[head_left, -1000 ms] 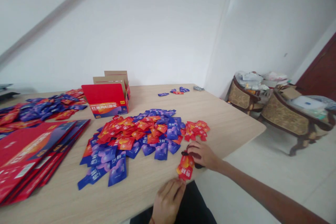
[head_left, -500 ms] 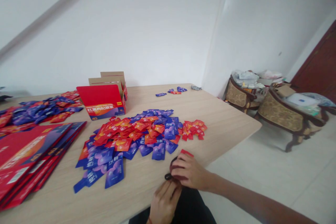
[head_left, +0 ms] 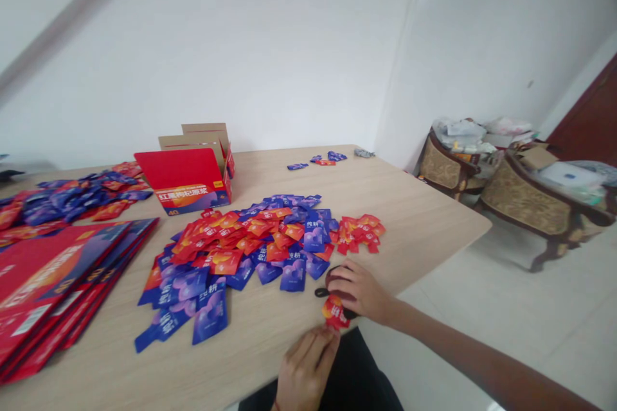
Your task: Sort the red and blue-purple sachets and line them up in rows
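My right hand (head_left: 359,292) is closed round black scissors (head_left: 324,292) at the near edge of the wooden table (head_left: 424,218). A red sachet (head_left: 335,313) sits between the scissors and my left hand (head_left: 306,369), whose fingers pinch the sachet's lower end. Just beyond my hands lies a wide heap of red and blue sachets (head_left: 250,247). A small bunch of red sachets (head_left: 361,234) lies to the heap's right.
An open red carton (head_left: 186,183) stands behind the heap. Flat red cartons (head_left: 53,282) are stacked at the left, with another sachet heap (head_left: 62,199) beyond them. A few sachets (head_left: 318,160) lie at the far edge. Two cluttered armchairs (head_left: 520,202) stand on the floor to the right.
Half a second ago both hands were drawn together near the table edge with the sachet mostly hidden. Now my right hand has moved out over the table and the red sachet shows between my hands.
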Tool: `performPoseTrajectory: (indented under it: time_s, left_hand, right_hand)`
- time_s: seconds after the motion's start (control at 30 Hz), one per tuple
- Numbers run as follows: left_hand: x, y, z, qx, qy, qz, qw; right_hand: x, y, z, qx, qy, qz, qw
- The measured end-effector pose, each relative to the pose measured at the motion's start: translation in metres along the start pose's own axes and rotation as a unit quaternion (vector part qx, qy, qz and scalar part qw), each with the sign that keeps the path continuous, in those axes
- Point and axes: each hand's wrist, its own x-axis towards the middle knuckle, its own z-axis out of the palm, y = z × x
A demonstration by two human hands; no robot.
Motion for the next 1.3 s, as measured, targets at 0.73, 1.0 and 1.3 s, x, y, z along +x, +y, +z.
performPoseTrajectory:
  time_s: [0.73, 1.0, 1.3]
  left_hand:
    - [0.057, 0.017, -0.002, 0.031, -0.067, -0.102, 0.992]
    - [0.091, 0.020, 0.059, 0.165, -0.232, -0.205, 0.936]
    - [0.092, 0.008, 0.077, 0.196, -0.317, -0.162, 0.914]
  right_hand:
    - [-0.054, 0.163, -0.063, -0.070, 0.413, 0.306, 0.855]
    - [-0.086, 0.231, -0.043, -0.170, 0.335, 0.404, 0.834]
    - [-0.089, 0.230, -0.038, -0.230, 0.281, 0.381, 0.850]
